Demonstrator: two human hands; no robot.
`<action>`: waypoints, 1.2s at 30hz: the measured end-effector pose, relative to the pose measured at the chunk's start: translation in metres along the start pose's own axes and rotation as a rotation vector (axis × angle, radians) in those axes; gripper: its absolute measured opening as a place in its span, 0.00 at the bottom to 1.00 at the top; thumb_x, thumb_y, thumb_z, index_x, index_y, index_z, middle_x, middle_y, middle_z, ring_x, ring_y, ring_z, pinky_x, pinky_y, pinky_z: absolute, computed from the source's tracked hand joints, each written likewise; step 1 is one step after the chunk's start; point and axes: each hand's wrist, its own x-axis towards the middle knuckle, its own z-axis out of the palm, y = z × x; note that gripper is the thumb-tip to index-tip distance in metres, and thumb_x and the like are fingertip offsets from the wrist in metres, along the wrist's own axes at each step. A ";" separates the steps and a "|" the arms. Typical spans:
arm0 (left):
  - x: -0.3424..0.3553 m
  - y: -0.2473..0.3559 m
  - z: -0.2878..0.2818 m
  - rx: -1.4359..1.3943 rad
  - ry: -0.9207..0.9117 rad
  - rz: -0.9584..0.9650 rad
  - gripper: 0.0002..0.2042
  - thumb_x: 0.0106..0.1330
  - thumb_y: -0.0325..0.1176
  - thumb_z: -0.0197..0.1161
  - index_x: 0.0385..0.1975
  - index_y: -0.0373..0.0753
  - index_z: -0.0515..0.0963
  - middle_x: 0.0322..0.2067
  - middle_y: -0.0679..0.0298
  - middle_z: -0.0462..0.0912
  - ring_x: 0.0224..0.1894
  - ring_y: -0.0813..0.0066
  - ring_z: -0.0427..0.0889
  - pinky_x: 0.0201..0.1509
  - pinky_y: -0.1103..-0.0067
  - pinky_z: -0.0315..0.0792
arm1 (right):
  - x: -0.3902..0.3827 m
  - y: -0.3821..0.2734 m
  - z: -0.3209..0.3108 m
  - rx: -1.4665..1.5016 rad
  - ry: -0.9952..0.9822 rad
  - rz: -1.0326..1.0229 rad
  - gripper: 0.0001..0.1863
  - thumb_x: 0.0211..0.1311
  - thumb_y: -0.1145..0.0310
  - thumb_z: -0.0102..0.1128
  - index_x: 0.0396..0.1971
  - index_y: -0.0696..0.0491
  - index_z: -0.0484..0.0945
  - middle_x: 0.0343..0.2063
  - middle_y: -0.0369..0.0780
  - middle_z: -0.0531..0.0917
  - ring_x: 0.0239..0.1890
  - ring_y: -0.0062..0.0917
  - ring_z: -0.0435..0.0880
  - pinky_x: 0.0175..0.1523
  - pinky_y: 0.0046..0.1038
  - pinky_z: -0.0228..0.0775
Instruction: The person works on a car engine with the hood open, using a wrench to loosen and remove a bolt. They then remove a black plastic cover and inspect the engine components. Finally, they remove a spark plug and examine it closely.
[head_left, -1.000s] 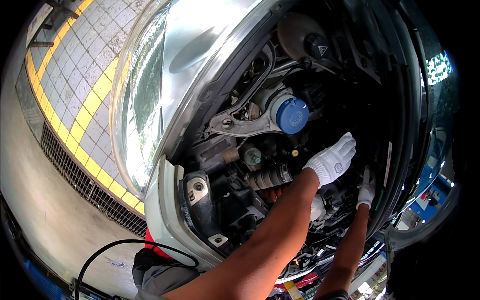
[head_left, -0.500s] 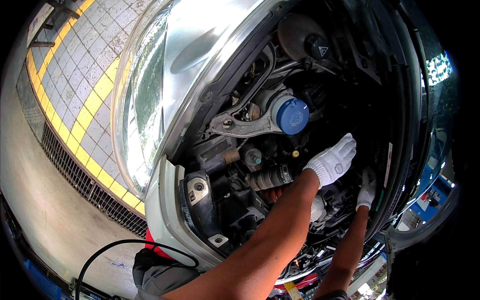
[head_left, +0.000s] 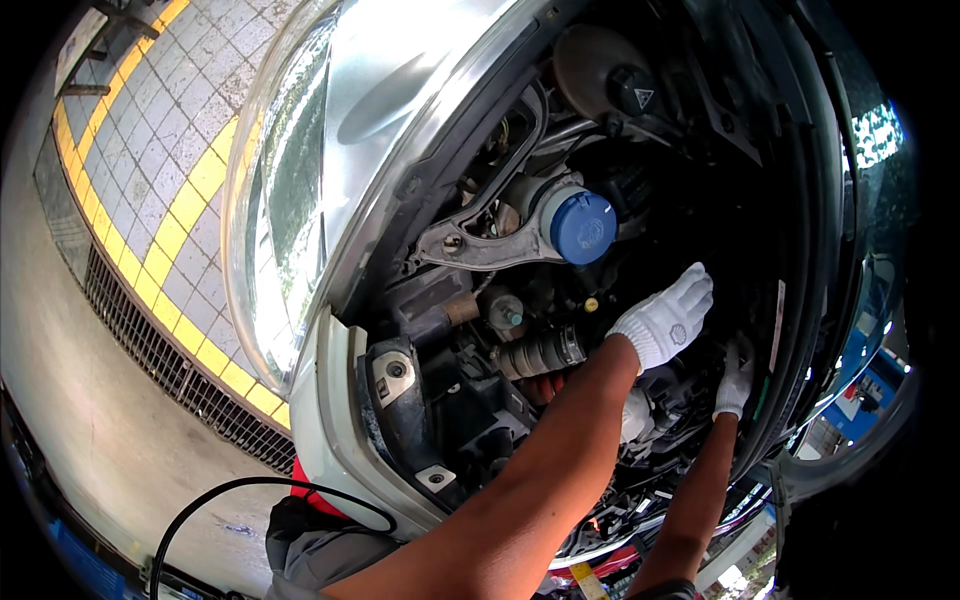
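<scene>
Now down inside the engine bay (head_left: 700,215) with left white-gloved hand (head_left: 664,318), fingers outstretched, just past the ribbed hose (head_left: 535,355), and right white-gloved hand (head_left: 735,378) beside the black edge seal (head_left: 795,300); cannot tell either grip!

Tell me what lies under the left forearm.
Beside its left edge, a ribbed hose and red part show; beside its right, a pale rounded part. Whatever lies directly beneath the left forearm is covered.

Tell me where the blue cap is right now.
In the head view, the blue cap is above and right of the picture's centre, at the right end of the grey bracket and up-left of the left hand.
</scene>
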 end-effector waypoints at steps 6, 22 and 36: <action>0.000 -0.009 -0.007 -0.013 0.017 -0.041 0.16 0.69 0.35 0.57 0.52 0.40 0.84 0.59 0.64 0.80 0.70 0.61 0.67 0.82 0.60 0.49 | 0.011 -0.015 0.005 0.029 -0.007 -0.090 0.27 0.74 0.54 0.59 0.63 0.58 0.76 0.59 0.46 0.82 0.61 0.31 0.79 0.67 0.31 0.66; 0.012 0.006 0.019 -0.167 0.134 -0.022 0.16 0.68 0.34 0.55 0.51 0.40 0.83 0.58 0.62 0.78 0.69 0.60 0.68 0.80 0.59 0.53 | 0.005 0.020 0.013 -0.295 0.133 -0.184 0.26 0.75 0.52 0.55 0.62 0.55 0.78 0.61 0.51 0.80 0.66 0.43 0.76 0.71 0.32 0.62; 0.018 0.009 0.009 -0.258 0.217 0.032 0.16 0.56 0.35 0.68 0.44 0.38 0.84 0.54 0.62 0.80 0.64 0.55 0.71 0.75 0.55 0.61 | 0.005 0.018 0.023 -0.362 0.124 -0.252 0.29 0.69 0.46 0.62 0.61 0.50 0.79 0.60 0.50 0.80 0.65 0.47 0.75 0.71 0.46 0.61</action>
